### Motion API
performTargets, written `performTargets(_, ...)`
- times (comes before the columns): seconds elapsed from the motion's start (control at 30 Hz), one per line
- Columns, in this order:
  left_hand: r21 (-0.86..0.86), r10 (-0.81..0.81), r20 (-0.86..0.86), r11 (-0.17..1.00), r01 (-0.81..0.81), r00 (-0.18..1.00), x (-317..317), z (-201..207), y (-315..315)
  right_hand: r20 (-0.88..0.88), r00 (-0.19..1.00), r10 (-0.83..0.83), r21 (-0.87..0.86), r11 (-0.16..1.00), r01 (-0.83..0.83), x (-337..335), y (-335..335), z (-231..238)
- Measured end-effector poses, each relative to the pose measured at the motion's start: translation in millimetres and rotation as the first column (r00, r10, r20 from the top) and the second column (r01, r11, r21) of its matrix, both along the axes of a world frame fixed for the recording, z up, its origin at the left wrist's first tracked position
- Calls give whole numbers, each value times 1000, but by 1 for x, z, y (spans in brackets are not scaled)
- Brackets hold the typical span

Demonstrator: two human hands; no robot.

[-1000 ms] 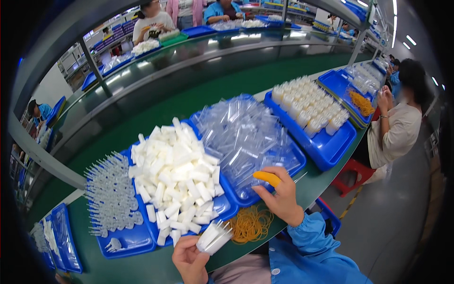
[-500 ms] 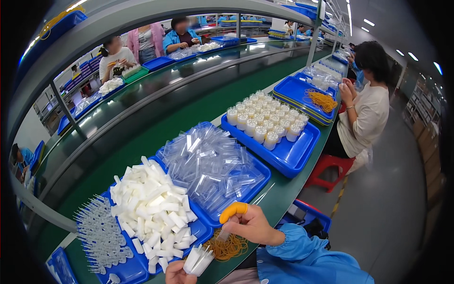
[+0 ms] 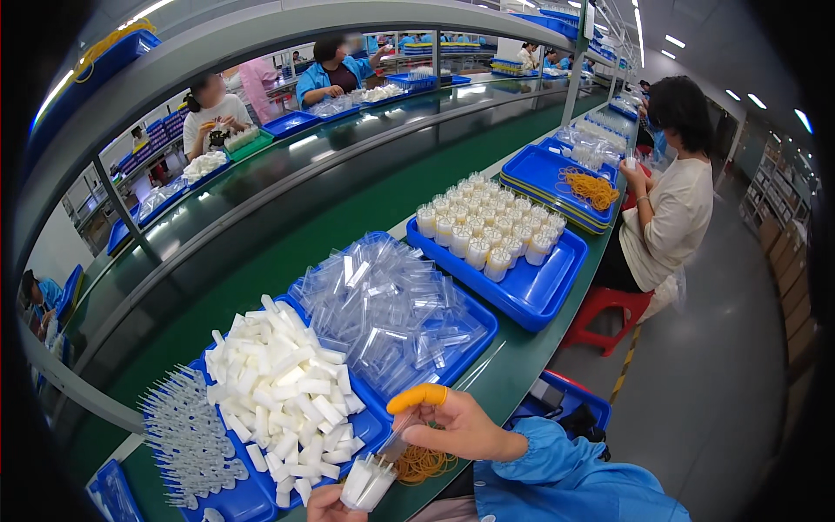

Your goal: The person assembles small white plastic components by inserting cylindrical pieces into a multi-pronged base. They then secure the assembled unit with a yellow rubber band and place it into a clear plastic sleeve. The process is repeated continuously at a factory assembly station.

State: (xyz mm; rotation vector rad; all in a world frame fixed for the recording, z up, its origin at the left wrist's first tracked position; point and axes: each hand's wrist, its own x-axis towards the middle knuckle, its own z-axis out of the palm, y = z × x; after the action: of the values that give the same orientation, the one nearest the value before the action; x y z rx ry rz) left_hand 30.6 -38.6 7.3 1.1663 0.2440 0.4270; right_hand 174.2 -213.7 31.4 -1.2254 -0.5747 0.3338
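Observation:
Near the lower edge, my left hand (image 3: 332,505) is closed round a whitish cup-shaped assembly (image 3: 369,484) with thin upright parts at its top. Just above it is my right hand (image 3: 459,426), an orange finger cot on its index finger. Its thumb and fingers pinch a clear plastic strip (image 3: 395,446), whose lower end is close to the assembly's top; I cannot tell whether they touch. Under the right hand lies a heap of tan rubber bands (image 3: 423,465), partly hidden. Beyond my hands are a pile of white foam-like blocks (image 3: 283,383) and a pile of clear plastic pieces (image 3: 383,304).
Translucent stemmed parts (image 3: 187,435) crowd a blue tray at left. Farther right, a blue tray (image 3: 544,291) holds several banded cylindrical assemblies (image 3: 487,226). Stacked trays (image 3: 544,178) carry more rubber bands. A co-worker (image 3: 674,200) sits at right. A green belt (image 3: 235,287) runs behind.
My right hand has moved slightly left and down, bringing the clear strip closer to the assembly. My left hand has shifted slightly right. Across the belt, a person in blue has raised an arm.

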Motion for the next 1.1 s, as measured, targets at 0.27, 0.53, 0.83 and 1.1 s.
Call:
performTargets(0.27, 180, 39, 111, 982, -59, 993, 1, -2, -4, -16, 1000, 16, -71, 997, -17, -1, 5, -9)
performTargets(0.53, 203, 54, 102, 977, -74, 993, -1, -1, -4, 2, 999, -45, -47, 998, 45, -8, 10, -8)
performTargets(0.83, 174, 11, 87, 984, -26, 996, 0, -1, -6, 58, 992, -109, -24, 994, 110, -3, 4, -2)
performTargets(1.1, 166, 41, 59, 985, -50, 997, -1, -3, -8, 45, 990, -137, 12, 991, 137, -1, 2, 3)
